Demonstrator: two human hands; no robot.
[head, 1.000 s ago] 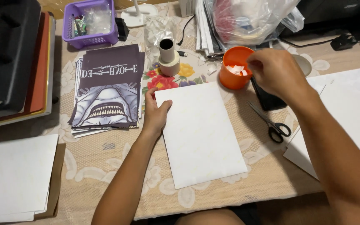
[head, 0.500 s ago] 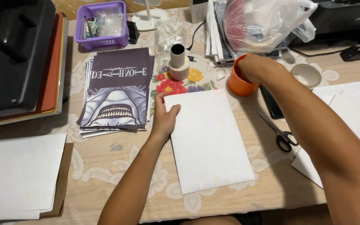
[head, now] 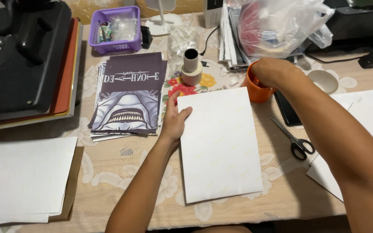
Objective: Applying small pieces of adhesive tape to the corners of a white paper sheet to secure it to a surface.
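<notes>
Table (head: 121, 172): covered by a beige cloth with a pale flower print; everything else lies on it.
Heat press (head: 22, 60): big black machine at the far left, sitting on an orange-red pad.
White sheet (head: 219, 142): large blank sheet lying flat in the middle of the table, just in front of the person, long side running away from them.
Paper stack (head: 22, 179): white sheets on a brown board at the near left, well apart from the hands.
Loose sheets (head: 368, 129): more white paper at the right edge, partly under the right forearm.
Plastic bag (head: 281, 26): clear, crumpled, at the far right behind the cup.
Prints (head: 128, 97): stack of dark printed pictures with a toothy face, just left of the left hand.
Purple basket (head: 95, 38): small, at the far edge, holding small clear packets.
Left hand (head: 174, 118): open and flat, fingers spread, pressing on the left edge of the white sheet near its far corner; it grasps nothing.
Right hand (head: 273, 71): reaching down into the orange cup; fingertips are hidden inside, so whether it grips anything cannot be told.
Orange cup (head: 255, 92): upright, just beyond the sheet's far right corner.
Scissors (head: 292, 138): black-handled, closed, right of the sheet.
Tape roll (head: 191, 71): pale roll with a smaller roll standing upright on it, beyond the sheet.
</notes>
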